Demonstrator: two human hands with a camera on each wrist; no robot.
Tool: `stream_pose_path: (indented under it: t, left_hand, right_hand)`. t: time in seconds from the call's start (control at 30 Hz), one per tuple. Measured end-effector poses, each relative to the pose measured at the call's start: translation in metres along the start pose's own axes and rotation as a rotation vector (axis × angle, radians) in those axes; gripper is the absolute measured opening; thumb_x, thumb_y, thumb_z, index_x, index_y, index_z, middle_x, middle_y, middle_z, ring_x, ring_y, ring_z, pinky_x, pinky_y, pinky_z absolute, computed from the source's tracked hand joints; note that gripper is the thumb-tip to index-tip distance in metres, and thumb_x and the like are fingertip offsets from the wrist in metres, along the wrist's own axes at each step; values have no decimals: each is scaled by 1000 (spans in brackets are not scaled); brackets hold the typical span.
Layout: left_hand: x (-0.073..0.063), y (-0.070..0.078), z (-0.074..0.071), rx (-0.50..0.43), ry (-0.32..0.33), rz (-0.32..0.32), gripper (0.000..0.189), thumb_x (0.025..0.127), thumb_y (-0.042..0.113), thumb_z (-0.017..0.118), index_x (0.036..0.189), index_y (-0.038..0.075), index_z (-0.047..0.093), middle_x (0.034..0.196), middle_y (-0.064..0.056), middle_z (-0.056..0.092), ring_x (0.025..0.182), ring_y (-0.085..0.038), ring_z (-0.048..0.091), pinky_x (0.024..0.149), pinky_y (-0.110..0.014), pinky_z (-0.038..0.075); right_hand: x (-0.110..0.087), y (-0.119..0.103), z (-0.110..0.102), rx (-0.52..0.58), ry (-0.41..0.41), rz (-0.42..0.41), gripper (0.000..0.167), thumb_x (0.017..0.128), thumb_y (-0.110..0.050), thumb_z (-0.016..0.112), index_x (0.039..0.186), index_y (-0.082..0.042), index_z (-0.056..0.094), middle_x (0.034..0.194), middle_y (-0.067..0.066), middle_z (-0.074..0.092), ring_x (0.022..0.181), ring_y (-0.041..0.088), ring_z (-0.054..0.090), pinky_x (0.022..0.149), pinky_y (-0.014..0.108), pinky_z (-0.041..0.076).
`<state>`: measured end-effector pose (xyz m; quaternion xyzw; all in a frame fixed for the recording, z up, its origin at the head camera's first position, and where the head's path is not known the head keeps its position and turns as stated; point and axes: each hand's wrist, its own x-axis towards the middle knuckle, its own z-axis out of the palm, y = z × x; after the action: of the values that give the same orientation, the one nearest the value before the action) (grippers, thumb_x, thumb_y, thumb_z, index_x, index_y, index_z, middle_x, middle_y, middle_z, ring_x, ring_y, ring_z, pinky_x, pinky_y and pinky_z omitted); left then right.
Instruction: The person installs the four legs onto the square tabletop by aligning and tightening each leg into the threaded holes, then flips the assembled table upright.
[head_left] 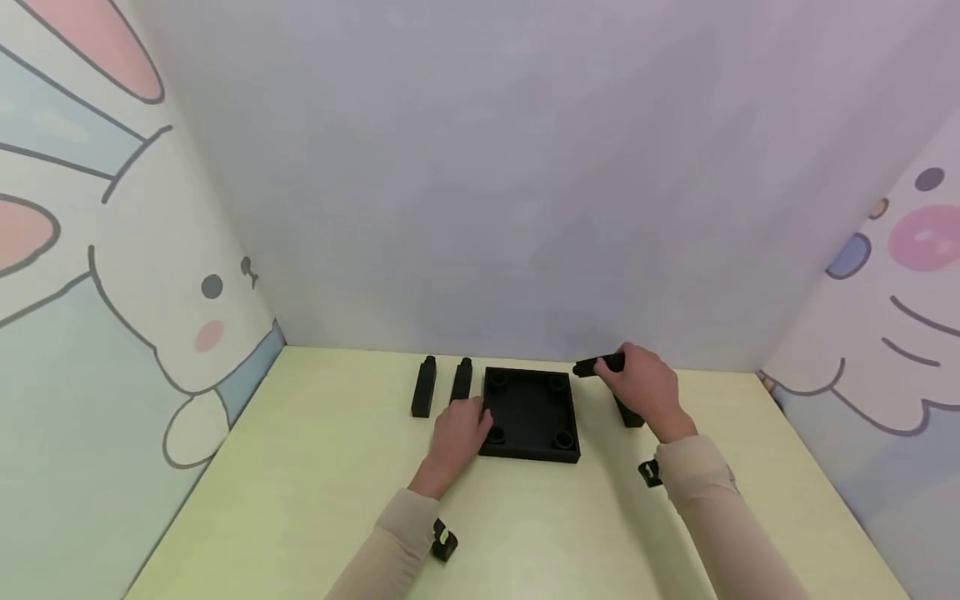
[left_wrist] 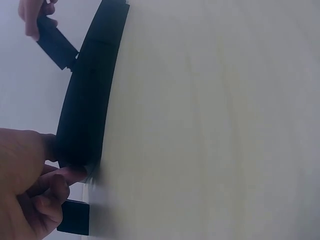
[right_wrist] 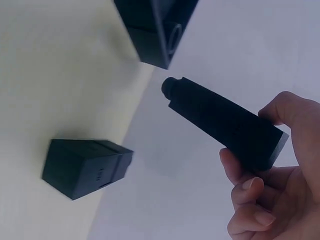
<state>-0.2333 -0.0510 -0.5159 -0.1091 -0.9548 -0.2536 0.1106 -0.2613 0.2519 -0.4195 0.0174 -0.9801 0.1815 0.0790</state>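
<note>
A square black tabletop piece [head_left: 528, 412] lies on the table with its raised rim up and a round socket at each corner. My left hand [head_left: 456, 433] grips its left edge, thumb and fingers on either side in the left wrist view. My right hand [head_left: 647, 390] pinches a black table leg [right_wrist: 220, 117] by its wider end. The leg is held tilted above the table, its round peg pointing left, close to the piece's far right corner. Another black leg [right_wrist: 87, 170] lies below and beside the right hand, partly hidden in the head view.
Two more black legs, the outer one [head_left: 424, 387] and the inner one [head_left: 462, 379], lie left of the tabletop piece. A pale yellow table [head_left: 300, 483] meets a plain back wall [head_left: 480, 208]. Side walls with cartoon animals [head_left: 172, 283] stand left and right.
</note>
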Motion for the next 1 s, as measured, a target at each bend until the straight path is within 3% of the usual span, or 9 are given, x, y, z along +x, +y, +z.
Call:
stream_pose_path:
  t: [0.17,0.33,0.63,1.0]
  left_hand:
    - [-2,-3,-5,-11,-3,-29,33,98,19,64,68,15,51,53,6,42,46,-7,35,44,-24,27]
    - [-3,-1,-5,-37,0,-21,32,98,18,64,68,15,52,53,6,43,46,-6,35,45,-23,27]
    - [-4,1,-2,-39,19,-11,32,98,17,64,68,14,52,53,7,41,46,-6,34,44,-23,26]
    - [-3,2,1,-49,19,-10,32,98,18,64,69,15,52,52,8,38,45,-4,32,43,-22,25]
  right_hand:
    - [15,-17,-5,22,-14,-62,37,97,-43,58,91,-7,58,70,6,51,56,19,43,49,32,32]
    - [25,-27,-8,22,-22,-93,36,97,-43,61,98,-7,61,73,5,53,59,20,46,50,32,32]
    - [33,-38,-4,-3,-74,-135,35,95,-43,63,80,-13,54,69,2,47,57,18,43,50,32,31]
    - [37,-45,3,-32,-101,-198,28,93,-36,65,82,-12,56,70,3,51,58,19,44,50,31,33]
